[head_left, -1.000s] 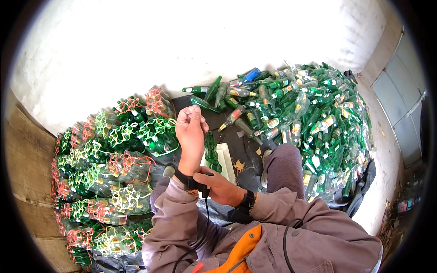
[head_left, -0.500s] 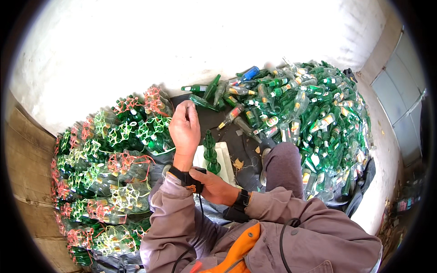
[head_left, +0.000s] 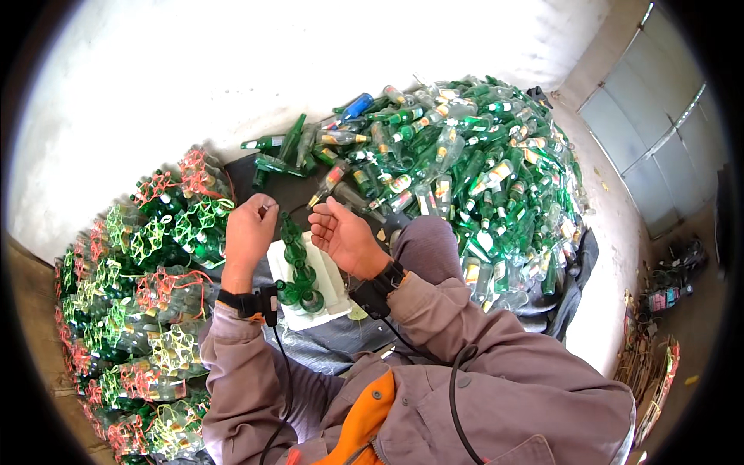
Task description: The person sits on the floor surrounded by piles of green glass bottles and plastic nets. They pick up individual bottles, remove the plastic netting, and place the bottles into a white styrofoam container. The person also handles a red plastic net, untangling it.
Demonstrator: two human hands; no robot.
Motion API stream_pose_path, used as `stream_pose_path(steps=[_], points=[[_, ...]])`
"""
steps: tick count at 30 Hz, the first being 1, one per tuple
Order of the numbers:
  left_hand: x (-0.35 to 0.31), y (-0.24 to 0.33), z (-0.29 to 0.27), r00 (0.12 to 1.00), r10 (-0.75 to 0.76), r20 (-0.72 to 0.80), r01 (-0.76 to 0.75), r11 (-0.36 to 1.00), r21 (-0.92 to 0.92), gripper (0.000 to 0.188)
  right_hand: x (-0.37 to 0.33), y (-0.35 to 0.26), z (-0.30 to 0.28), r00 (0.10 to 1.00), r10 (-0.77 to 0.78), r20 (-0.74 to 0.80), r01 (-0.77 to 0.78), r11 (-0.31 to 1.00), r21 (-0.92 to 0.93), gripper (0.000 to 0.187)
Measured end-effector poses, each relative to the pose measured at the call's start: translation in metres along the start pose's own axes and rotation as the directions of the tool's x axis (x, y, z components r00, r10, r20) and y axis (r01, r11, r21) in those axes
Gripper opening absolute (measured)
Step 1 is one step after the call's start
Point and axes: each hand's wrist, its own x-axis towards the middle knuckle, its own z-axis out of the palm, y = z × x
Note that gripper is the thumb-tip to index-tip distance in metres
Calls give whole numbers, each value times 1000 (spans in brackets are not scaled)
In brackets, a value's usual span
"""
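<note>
Bottles (head_left: 303, 275), green, sit on a white tray (head_left: 332, 283) between the two grips, slightly bodyward. The left hand (head_left: 249, 236) curls inward, whether around anything I cannot tell; the right hand (head_left: 349, 240) is half-open, empty. Steadying each neck gently should spare its neighbours.

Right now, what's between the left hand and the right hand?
In the head view: a few green bottles on a white slab sit between the left hand and right hand.
</note>
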Motion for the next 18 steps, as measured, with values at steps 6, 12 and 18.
stream_pose_path(steps=[6,12,18], points=[[1,-2,-3,999,26,48,-27,1000,15,10,-25,-59,11,984,-169,53,174,977,-121,15],[-10,-17,-17,972,22,232,-48,993,107,17,-100,-170,-20,880,-394,267,467,821,-329,20],[-14,-27,-23,898,-88,431,31,990,138,33,-133,-212,-171,829,-519,-209,319,746,-585,16]])
